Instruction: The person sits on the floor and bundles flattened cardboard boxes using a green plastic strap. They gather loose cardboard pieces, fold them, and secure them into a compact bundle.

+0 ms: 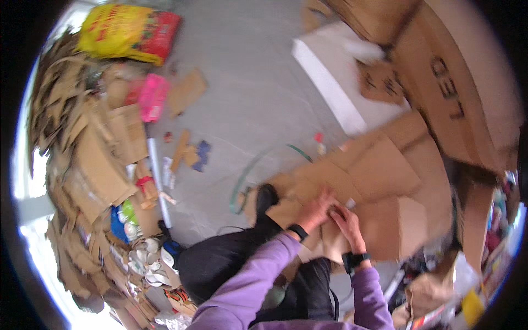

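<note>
A flattened brown cardboard box (383, 165) with folded flaps lies on the floor before me. Over its near part, my left hand (324, 206) rests on or just above the board, fingers bent. My right hand (346, 220) is beside it, the fingertips of both hands close together at a flap. Something small and dark may be between the right fingers, but blur hides what it is. A small whitish scrap (350, 203) lies just beyond the fingertips. Dark bands are around both wrists, below purple sleeves.
A long heap of flattened cardboard (99, 152) runs along the left. Near it lie a yellow and red bag (128, 33), a pink item (153, 98) and a pale pole (159, 181). A green strap (247, 169) curls on the floor. Large cartons (445, 90) stand at right.
</note>
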`<state>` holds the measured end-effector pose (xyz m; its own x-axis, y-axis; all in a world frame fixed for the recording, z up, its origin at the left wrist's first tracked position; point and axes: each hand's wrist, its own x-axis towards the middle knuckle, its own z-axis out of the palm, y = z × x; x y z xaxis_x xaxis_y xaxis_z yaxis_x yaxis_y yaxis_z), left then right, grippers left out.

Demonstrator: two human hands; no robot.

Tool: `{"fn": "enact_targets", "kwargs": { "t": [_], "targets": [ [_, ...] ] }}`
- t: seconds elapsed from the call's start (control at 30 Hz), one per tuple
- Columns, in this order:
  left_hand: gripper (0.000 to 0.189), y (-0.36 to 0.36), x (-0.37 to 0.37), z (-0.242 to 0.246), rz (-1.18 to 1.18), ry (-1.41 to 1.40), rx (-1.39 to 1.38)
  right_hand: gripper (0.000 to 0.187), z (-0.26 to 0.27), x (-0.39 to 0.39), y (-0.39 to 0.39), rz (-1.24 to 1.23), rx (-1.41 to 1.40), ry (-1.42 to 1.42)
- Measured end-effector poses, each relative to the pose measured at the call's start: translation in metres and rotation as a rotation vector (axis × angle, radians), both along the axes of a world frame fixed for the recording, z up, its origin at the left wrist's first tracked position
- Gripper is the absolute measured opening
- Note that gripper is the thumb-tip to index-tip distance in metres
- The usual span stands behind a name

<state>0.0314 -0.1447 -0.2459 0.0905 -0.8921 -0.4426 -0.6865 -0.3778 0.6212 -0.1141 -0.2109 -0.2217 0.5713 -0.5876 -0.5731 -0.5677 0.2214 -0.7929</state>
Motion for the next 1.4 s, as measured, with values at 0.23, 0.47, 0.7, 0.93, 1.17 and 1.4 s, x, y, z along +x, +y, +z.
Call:
{"fn": "enact_targets", "kwargs": {
  "t": [0.23, 0.47, 0.7, 0.93, 1.17, 1.4],
  "targets": [
    [0.049, 0.015, 0.043, -0.008, 0.4, 0.382, -0.129, 0.047, -0.039, 0.019, 0.009, 0.361, -0.508, 0.295],
    [0.019, 0.12, 0.023, 0.025, 1.212, 0.031, -0.21, 0.052, -0.036, 0.031, 0.001, 0.388, -0.376, 0.378],
    [0.02, 0.205, -0.057, -0.049, 1.672, 0.702, 0.267, 0.052, -0.025, 0.037, -0.003, 0.382, -0.262, 0.447],
    [0.027, 0.177, -0.062, -0.049, 1.661, 0.823, 0.21, 0.054, -0.026, 0.036, -0.004, 0.401, -0.24, 0.462],
    [0.039, 0.208, -0.055, -0.047, 1.73, 0.878, 0.35, 0.071, -0.028, 0.035, -0.007, 0.426, -0.257, 0.368],
    [0.031, 0.219, -0.06, -0.007, 1.888, 0.899, 0.231, 0.074, -0.032, 0.042, 0.0, 0.436, -0.24, 0.453]
  ]
}}
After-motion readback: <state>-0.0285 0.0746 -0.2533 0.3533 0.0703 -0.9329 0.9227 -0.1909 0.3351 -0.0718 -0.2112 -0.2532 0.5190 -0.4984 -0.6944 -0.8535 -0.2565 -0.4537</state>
